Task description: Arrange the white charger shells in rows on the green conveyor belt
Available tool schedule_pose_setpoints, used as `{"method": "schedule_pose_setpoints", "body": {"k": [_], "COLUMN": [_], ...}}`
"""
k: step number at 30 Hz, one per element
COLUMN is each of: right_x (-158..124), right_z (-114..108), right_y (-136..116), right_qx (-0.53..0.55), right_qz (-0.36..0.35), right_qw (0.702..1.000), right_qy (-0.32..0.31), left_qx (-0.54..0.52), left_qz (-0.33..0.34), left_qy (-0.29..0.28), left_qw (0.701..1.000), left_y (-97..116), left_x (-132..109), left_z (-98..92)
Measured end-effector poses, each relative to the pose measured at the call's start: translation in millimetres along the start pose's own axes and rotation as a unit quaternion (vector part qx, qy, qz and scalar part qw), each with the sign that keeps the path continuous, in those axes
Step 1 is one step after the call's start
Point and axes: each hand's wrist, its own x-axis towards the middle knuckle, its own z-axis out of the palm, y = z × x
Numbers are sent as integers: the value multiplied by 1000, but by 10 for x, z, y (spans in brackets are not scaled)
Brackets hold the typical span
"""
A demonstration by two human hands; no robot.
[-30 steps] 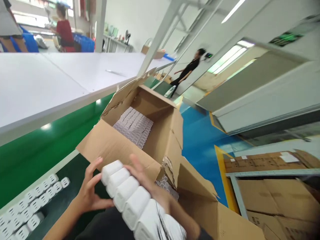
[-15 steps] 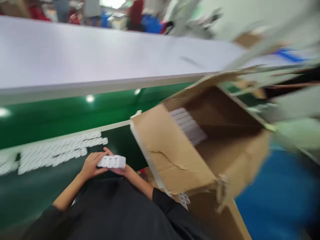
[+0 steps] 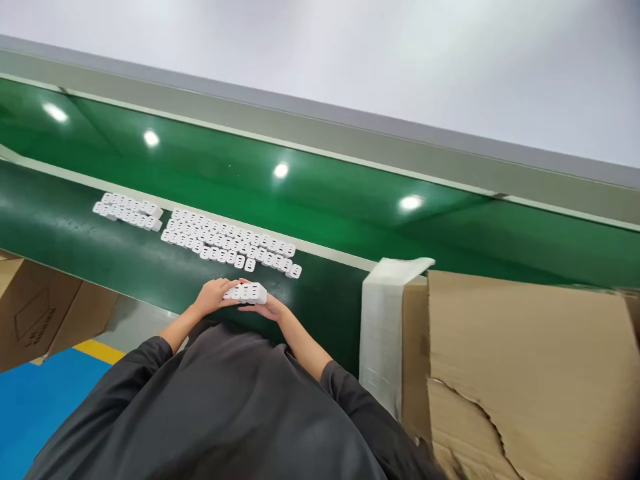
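My left hand and right hand gone from beside cardboard box; now just short of laid-out rows on green bench. Row of white plugs came along between hands. Head swung round: box inside out of sight, outer wall only, well right of laid-out rows. Laid-out rows now straight ahead.

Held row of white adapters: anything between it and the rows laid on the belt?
Nothing visible. Left hand and right hand clasp the held row; only bare green belt separates it from the laid rows. The cardboard box stands off to the right.
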Motion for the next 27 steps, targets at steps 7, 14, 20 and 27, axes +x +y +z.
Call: {"method": "schedule_pose_setpoints", "body": {"k": [7, 14, 20, 27], "right_x": [153, 171, 132, 164], "right_z": [-231, -279, -262, -205], "right_y": [182, 324, 293, 345], "right_qx": [-26, -17, -15, -7], "right_qz": [11, 12, 22, 3], "right_qw": [995, 992, 992, 991], "right_qy": [94, 127, 127, 130], "left_qx": [53, 95, 91, 63], "left_qz": [-53, -124, -129, -134], "left_qy": [-6, -1, 12, 92], "left_qw": [997, 988, 987, 985], "left_y": [-517, -1315, -1580, -1340], "left_x": [-129, -275, -218, -201], "left_z": [-165, -698, -879, -822]}}
